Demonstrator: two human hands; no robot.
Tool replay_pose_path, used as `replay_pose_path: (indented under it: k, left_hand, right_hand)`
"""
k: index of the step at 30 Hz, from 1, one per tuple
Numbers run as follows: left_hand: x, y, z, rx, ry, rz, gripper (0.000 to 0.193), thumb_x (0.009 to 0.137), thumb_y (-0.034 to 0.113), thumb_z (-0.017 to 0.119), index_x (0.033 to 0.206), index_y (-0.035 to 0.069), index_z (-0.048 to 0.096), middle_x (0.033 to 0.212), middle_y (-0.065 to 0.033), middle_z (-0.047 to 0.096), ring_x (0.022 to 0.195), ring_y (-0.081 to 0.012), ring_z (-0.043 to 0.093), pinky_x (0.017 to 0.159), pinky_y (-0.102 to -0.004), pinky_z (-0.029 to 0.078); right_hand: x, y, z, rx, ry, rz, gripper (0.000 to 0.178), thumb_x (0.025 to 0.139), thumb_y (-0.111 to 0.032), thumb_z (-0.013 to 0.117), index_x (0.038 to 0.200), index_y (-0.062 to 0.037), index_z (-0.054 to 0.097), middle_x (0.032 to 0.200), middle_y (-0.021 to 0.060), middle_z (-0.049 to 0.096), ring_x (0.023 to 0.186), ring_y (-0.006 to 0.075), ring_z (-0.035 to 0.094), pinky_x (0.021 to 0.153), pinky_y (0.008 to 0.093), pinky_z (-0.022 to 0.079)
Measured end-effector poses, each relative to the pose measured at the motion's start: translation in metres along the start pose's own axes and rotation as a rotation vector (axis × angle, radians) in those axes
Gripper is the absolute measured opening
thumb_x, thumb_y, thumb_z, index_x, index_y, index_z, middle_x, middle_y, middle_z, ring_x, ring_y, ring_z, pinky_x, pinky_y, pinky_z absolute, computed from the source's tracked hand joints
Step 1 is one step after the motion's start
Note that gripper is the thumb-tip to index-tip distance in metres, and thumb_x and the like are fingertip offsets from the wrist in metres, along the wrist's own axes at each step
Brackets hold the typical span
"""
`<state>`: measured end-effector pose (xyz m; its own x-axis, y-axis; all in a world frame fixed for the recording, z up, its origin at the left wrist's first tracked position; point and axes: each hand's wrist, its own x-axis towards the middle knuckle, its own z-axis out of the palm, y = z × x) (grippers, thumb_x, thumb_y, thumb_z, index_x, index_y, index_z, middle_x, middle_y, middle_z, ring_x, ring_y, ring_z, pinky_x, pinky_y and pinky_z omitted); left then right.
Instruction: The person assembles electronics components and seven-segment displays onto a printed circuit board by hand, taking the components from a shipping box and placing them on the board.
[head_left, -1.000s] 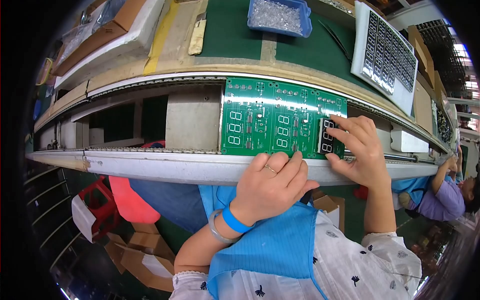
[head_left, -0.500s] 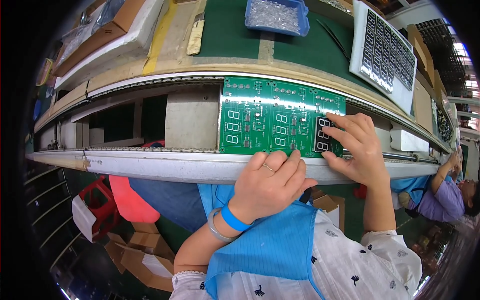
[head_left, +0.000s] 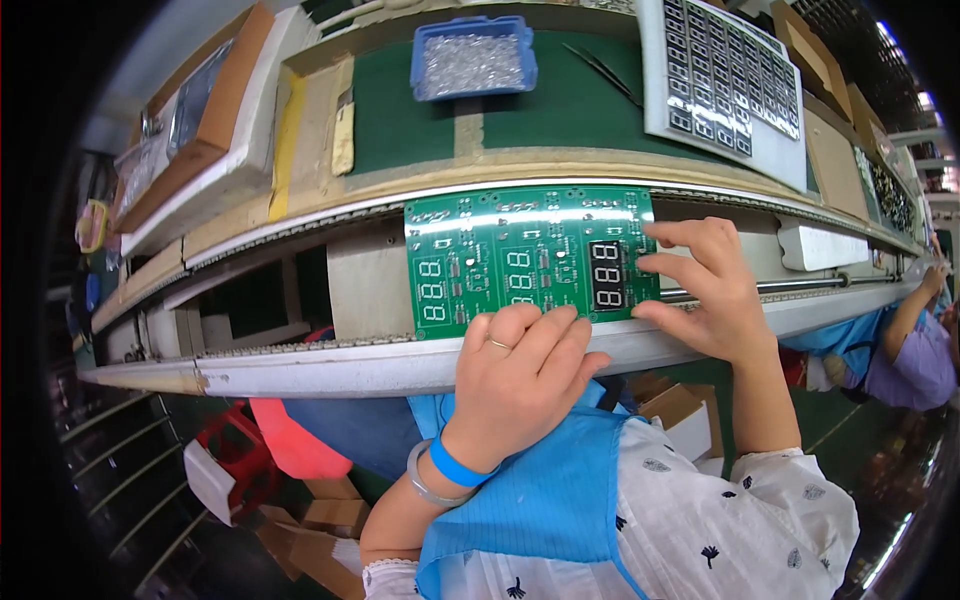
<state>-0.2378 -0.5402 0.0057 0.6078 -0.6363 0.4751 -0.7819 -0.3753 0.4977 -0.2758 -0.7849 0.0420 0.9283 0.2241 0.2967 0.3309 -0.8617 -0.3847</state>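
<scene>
On my feed, the green circuit board [head_left: 495,258] lies mid-frame. The left hand [head_left: 520,365] rests at its lower edge; I can't tell whether that grip is closed. Rightward I see the black number display [head_left: 607,275] on the board, then the right hand [head_left: 712,295], grip spread open just beside it.

The green circuit board [head_left: 497,250] lies flat across the conveyor rails [head_left: 300,374]; one black three-digit display [head_left: 607,275] sits on its right section, two other sections showing white digit outlines
</scene>
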Motion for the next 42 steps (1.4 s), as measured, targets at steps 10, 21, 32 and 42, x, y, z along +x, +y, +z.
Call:
replay_pose_path:
  k: [10,21,32,42]
  left_hand:
    - [0.069,0.002,0.003,0.092,-0.346,0.051,0.049,0.067,0.027,0.084,0.112,0.012,0.069,0.130,-0.0032,0.063,0.108,-0.0270,0.054,0.092,-0.0409,0.037]
    - [0.085,0.003,0.014,0.170,-0.463,0.090,0.047,0.066,0.025,0.085,0.108,0.013,0.070,0.125,-0.0046,0.064,0.104,-0.0280,0.054,0.088,-0.0395,0.037]
    - [0.097,0.004,0.012,0.214,-0.486,0.165,0.045,0.058,0.021,0.086,0.101,0.012,0.074,0.116,-0.0039,0.068,0.097,-0.0268,0.056,0.083,-0.0397,0.037]
    - [0.103,0.007,0.017,0.253,-0.520,0.204,0.043,0.057,0.021,0.085,0.098,0.013,0.074,0.112,-0.0035,0.067,0.097,-0.0279,0.055,0.081,-0.0425,0.037]
  right_hand:
    - [-0.041,0.018,0.005,0.003,0.071,-0.024,0.026,0.076,-0.032,0.079,0.083,-0.0086,0.072,0.098,0.0003,0.070,0.096,0.0215,0.059,0.086,0.0437,0.040]
    - [-0.055,0.028,0.015,0.054,0.101,-0.028,0.039,0.071,-0.038,0.078,0.093,-0.0062,0.072,0.109,-0.0001,0.069,0.103,0.0208,0.058,0.081,0.0444,0.039]
    - [-0.053,0.027,0.018,0.121,0.161,0.009,0.040,0.067,-0.035,0.084,0.089,-0.0050,0.071,0.091,-0.0010,0.067,0.097,0.0193,0.055,0.085,0.0427,0.038]
    - [-0.053,0.029,0.017,0.132,0.176,0.020,0.040,0.068,-0.037,0.083,0.087,-0.0049,0.070,0.091,-0.0015,0.068,0.096,0.0186,0.055,0.085,0.0424,0.038]
